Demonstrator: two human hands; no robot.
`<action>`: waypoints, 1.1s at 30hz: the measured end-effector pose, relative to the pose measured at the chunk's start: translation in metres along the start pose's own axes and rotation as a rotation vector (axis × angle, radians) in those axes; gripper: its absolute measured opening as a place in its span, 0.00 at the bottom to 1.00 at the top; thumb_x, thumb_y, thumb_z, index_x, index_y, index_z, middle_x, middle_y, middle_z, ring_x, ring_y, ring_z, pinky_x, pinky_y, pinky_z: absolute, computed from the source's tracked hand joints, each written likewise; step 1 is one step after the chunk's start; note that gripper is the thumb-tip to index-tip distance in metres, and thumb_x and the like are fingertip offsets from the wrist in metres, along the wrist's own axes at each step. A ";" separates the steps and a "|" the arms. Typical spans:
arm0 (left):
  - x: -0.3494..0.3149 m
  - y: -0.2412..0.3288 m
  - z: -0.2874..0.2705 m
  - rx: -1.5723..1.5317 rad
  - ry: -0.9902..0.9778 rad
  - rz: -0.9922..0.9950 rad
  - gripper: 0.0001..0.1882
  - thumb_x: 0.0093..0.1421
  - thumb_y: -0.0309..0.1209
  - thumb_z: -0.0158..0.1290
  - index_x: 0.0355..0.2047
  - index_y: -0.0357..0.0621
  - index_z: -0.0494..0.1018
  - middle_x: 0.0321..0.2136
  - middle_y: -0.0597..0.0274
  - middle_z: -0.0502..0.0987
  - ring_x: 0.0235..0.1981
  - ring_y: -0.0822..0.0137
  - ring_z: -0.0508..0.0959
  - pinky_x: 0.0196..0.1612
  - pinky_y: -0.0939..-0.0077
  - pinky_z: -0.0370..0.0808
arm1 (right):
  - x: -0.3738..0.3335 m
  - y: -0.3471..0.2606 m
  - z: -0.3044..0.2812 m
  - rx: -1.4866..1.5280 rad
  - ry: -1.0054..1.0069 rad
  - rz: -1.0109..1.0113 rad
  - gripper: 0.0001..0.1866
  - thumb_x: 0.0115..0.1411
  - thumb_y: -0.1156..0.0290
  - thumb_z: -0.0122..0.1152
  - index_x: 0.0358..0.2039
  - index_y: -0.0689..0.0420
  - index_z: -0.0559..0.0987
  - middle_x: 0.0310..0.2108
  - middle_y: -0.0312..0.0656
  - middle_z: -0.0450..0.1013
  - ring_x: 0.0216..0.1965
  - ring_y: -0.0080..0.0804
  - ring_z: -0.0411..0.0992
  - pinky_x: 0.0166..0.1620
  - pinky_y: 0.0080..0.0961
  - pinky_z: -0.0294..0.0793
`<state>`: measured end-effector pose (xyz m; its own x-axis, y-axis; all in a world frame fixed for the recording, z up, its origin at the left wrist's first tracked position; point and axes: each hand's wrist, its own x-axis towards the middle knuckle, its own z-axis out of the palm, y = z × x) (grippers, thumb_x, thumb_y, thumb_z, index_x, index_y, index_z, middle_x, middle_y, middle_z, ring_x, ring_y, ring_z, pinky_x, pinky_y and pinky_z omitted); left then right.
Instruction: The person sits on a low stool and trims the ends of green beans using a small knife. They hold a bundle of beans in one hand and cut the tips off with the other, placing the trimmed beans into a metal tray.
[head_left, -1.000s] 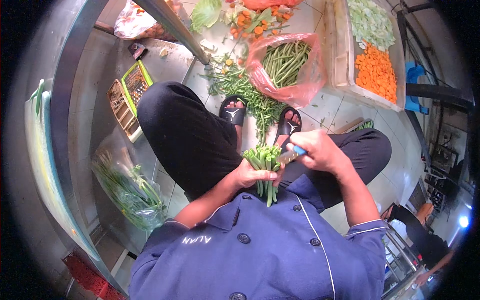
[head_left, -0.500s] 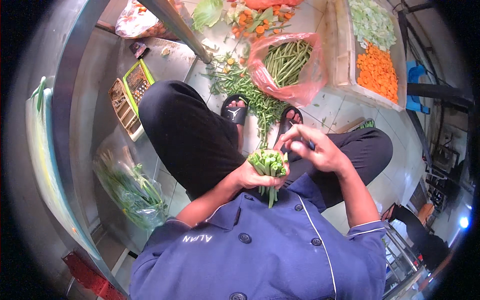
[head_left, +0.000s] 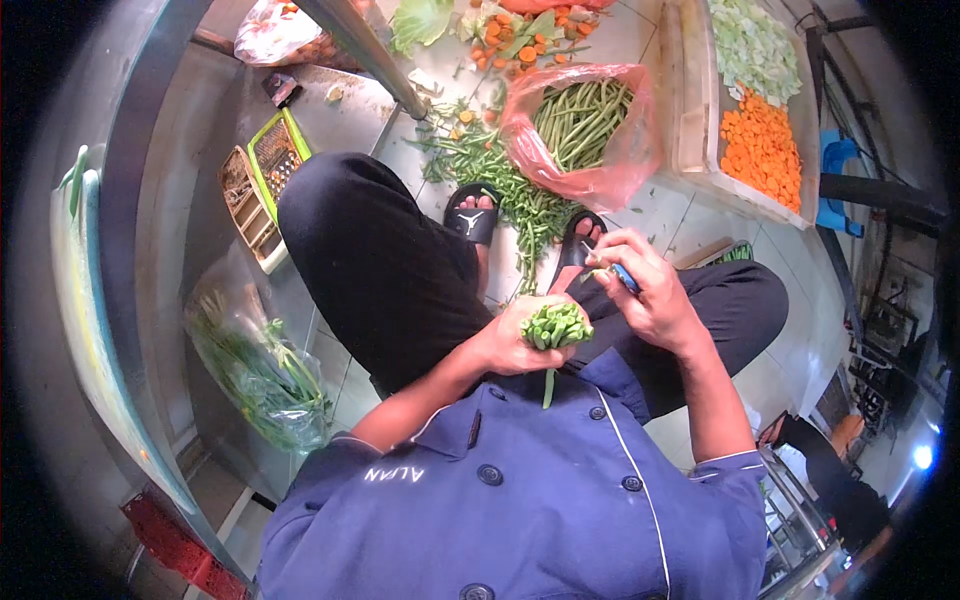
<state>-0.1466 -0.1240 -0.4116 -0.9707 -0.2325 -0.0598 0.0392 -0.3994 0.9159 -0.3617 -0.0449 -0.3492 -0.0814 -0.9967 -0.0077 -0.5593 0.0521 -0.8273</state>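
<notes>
My left hand (head_left: 508,338) is closed around a bundle of green beans (head_left: 556,328), cut ends facing up, in front of my chest. One bean hangs below the fist. My right hand (head_left: 660,300), up and to the right of the bundle, grips a small knife (head_left: 626,278) by its blue handle. A little green piece shows by its fingertips; the blade is only partly visible. Between my feet lies a heap of cut bean pieces (head_left: 537,222) on the tiles. Just beyond stands an open pink plastic bag (head_left: 625,182) with whole green beans (head_left: 582,118) inside.
A pale crate (head_left: 690,130) at the far right holds chopped cabbage (head_left: 752,45) and diced carrots (head_left: 760,145). On the left are a green-framed grater (head_left: 278,150) and a clear bag of leafy greens (head_left: 265,375). A metal table leg (head_left: 370,55) slants down at far left. Carrot scraps (head_left: 525,45) lie beyond.
The right hand has lowered and turned, so the knife's blue handle shows more. The bean bundle has shifted slightly right, its cut ends looking more even, with fewer beans hanging below.
</notes>
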 end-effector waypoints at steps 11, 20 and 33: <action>0.009 -0.017 0.001 0.474 0.242 0.002 0.29 0.49 0.36 0.69 0.49 0.39 0.74 0.42 0.47 0.79 0.44 0.47 0.81 0.48 0.59 0.76 | 0.016 -0.049 -0.006 -0.246 -0.298 -0.075 0.22 0.46 0.76 0.65 0.45 0.51 0.76 0.49 0.43 0.70 0.35 0.46 0.80 0.36 0.40 0.82; 0.014 -0.008 0.003 0.550 0.217 -0.113 0.25 0.49 0.35 0.68 0.45 0.41 0.73 0.39 0.48 0.80 0.41 0.46 0.81 0.44 0.57 0.77 | 0.023 -0.033 0.005 -0.326 -0.380 -0.093 0.16 0.49 0.76 0.63 0.40 0.56 0.74 0.50 0.47 0.68 0.33 0.52 0.79 0.35 0.44 0.81; 0.011 -0.011 -0.001 0.303 0.235 -0.139 0.16 0.53 0.26 0.62 0.43 0.39 0.75 0.33 0.58 0.78 0.33 0.67 0.79 0.40 0.69 0.76 | 0.008 -0.022 -0.012 -0.247 -0.147 -0.014 0.19 0.47 0.78 0.64 0.41 0.59 0.74 0.42 0.47 0.69 0.35 0.50 0.77 0.36 0.43 0.79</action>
<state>-0.1569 -0.1230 -0.4229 -0.8798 -0.4052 -0.2486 -0.1944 -0.1706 0.9660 -0.3597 -0.0528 -0.3249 0.0380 -0.9949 -0.0931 -0.7452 0.0339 -0.6660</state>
